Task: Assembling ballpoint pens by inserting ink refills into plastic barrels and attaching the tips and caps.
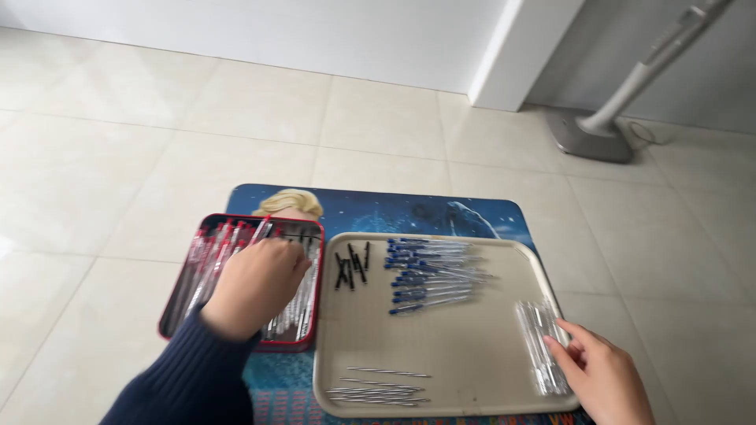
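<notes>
My left hand point(256, 285), in a dark blue sleeve, reaches into a red-rimmed tin point(175, 293) full of red-capped pens and clear pen parts; its fingers curl down among them, and what they grip is hidden. My right hand point(600, 375) rests at the right edge of a beige tray point(441, 346), fingertips touching a bunch of clear pen barrels point(540, 342). On the tray also lie a row of blue-capped pens point(429, 274), a few black pen caps point(352, 267) and several thin refills point(378, 386).
Tin and tray sit on a blue picture mat point(409, 212) laid on a pale tiled floor. A grey stand base with a slanted pole point(598, 130) is at the back right, beside a white wall corner point(512, 63).
</notes>
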